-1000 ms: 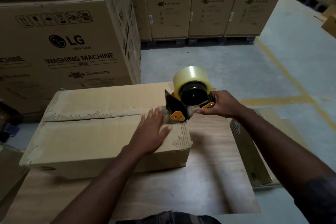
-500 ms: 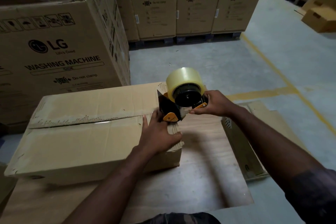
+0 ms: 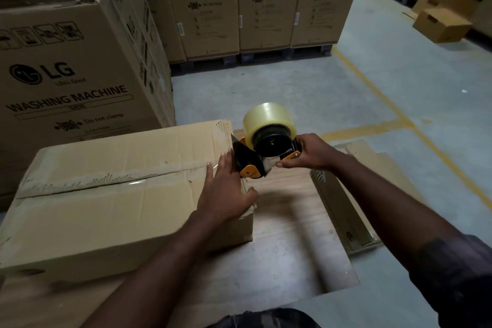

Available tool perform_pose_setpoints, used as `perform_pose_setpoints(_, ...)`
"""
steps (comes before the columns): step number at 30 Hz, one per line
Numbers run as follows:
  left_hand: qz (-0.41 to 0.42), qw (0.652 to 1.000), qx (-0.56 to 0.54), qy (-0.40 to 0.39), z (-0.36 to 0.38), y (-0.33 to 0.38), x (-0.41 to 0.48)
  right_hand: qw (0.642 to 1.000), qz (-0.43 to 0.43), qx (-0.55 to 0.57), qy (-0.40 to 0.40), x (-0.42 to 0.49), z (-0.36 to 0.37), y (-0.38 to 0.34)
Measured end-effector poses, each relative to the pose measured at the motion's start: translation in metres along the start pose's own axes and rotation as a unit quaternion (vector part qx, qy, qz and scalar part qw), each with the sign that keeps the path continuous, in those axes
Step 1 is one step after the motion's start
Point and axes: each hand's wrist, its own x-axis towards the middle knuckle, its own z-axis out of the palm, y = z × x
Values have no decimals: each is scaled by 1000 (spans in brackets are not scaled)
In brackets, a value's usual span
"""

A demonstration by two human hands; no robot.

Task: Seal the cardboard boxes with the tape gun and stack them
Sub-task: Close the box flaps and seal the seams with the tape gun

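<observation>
Two bare hands work at the right end of a closed box (image 3: 106, 194), which lies on a wooden table (image 3: 292, 253); a strip of clear tape runs along its top seam. The left hand (image 3: 226, 194) lies flat on the box top at that end, fingers straight and together, thumb spread down over the corner edge; its forearm reaches up from the lower middle. The right hand (image 3: 314, 153) is curled round the handle of a black and orange tape gun (image 3: 253, 165), the arm stretched in from the lower right, a dark sleeve at the elbow. The gun sits just off the box's right edge at the seam's end, its black front just beside the left fingertips; a roll (image 3: 266, 117) of clear tape stands on top of it. Flat cardboard (image 3: 346, 208) leans beside the table on the right; large cartons (image 3: 66, 74) marked "washing machine" stand behind on the grey floor (image 3: 266, 88).
</observation>
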Motion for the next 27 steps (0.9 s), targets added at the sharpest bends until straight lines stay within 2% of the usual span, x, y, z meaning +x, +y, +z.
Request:
perform_pose_setpoints(6, 4, 1000, -17, 21, 1, -1, 0, 1000, 2, -3, 14, -7, 2, 6)
perform_pose_setpoints(11, -11, 1000, 7, 10, 1, -1, -1, 999, 22, -17, 17, -17, 0, 33)
perform_pose_setpoints(23, -15, 1000, 12, -8, 3, -2, -1, 988, 29, -132, -79, 27, 2, 19)
perform_pose_setpoints(27, -12, 1000, 13, 0, 3, -2, -1, 980, 70, -161, -89, 25, 14, 34)
